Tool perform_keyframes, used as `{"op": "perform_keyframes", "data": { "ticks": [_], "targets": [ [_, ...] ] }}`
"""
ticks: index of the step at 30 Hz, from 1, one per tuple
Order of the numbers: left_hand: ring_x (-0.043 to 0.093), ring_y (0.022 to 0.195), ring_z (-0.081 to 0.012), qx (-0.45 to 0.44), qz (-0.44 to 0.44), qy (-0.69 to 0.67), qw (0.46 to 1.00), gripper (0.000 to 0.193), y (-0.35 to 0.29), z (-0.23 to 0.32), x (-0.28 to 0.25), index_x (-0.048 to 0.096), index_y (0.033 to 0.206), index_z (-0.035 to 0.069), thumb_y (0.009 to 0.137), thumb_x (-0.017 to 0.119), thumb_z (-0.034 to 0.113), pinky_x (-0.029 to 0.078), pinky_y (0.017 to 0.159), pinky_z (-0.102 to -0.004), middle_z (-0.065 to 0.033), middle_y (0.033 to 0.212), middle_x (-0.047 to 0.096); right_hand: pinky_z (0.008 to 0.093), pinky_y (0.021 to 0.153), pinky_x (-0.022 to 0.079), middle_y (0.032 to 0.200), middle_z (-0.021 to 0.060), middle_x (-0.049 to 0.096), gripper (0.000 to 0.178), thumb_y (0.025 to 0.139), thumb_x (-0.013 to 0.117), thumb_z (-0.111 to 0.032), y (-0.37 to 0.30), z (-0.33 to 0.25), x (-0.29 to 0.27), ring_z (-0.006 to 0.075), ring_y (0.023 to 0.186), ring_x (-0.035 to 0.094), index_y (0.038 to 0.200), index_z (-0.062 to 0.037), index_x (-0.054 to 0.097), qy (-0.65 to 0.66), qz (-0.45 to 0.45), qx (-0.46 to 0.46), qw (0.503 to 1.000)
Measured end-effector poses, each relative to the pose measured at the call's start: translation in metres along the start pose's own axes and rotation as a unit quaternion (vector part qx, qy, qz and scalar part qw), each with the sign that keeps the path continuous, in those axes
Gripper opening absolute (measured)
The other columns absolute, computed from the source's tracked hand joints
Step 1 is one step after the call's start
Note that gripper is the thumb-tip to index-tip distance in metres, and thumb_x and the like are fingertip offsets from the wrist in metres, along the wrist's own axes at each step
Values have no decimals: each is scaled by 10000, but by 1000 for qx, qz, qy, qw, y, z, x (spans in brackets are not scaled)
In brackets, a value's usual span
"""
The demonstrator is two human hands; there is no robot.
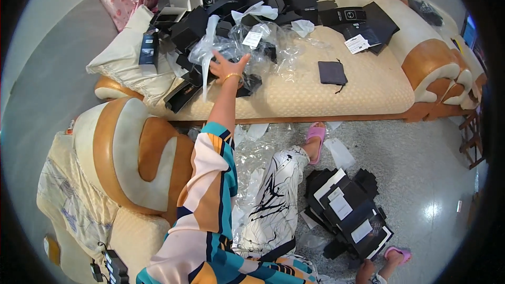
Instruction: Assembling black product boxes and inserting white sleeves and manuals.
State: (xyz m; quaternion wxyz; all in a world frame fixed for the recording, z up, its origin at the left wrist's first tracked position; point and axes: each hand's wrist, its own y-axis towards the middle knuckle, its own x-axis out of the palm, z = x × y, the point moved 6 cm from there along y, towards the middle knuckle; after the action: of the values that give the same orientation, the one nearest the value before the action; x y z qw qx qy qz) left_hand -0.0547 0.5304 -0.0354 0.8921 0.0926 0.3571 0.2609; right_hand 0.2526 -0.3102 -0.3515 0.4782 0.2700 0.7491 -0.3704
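Head view: floor extends below and right of the sofa. A pile of black boxes, some open, some flat, occupies the sofa's back and left part. A lower stack of flattened boxes lies on the floor. Status, judged from this layout: partly complete; the stack is flattened, the larger pile remains. Clear plastic lies loose across the pile's front. Clearance: seat open toward the right, bounded by its front edge; floor open right of the stack; armrest close beside the left forearm. Left hand: open, fingers spread at the plastic; contact unconfirmed. Right hand: beside the stack, grip not determinable. Dark pouch: on the seat, well apart from both hands.
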Motion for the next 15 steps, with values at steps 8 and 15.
{"op": "perform_keyframes", "data": {
  "ticks": [8, 15],
  "targets": [
    [368, 1172, -295, 107, -1, 220, 970, 582, -8, 51, 13, 512, 1125, 173, 608, 713, 347, 306, 921, -515, -27, 1331, 314, 430, 744, 436, 866, 160, 599, 243, 795, 502, -250, -30, -71, -26, 348, 844, 555, 977, -115, 590, -52, -21, 31, 998],
    [481, 1036, -208, 269, 87, 115, 952, 167, -1, 62, 9, 603, 767, 108, 727, 583, 268, 220, 914, -584, 4, 907, 607, 408, 719, 442, 853, 145, 605, 274, 778, 524, -272, -23, -91, -35, 330, 827, 560, 950, -68, 584, 17, -59, 71, 996]
  ]
}}
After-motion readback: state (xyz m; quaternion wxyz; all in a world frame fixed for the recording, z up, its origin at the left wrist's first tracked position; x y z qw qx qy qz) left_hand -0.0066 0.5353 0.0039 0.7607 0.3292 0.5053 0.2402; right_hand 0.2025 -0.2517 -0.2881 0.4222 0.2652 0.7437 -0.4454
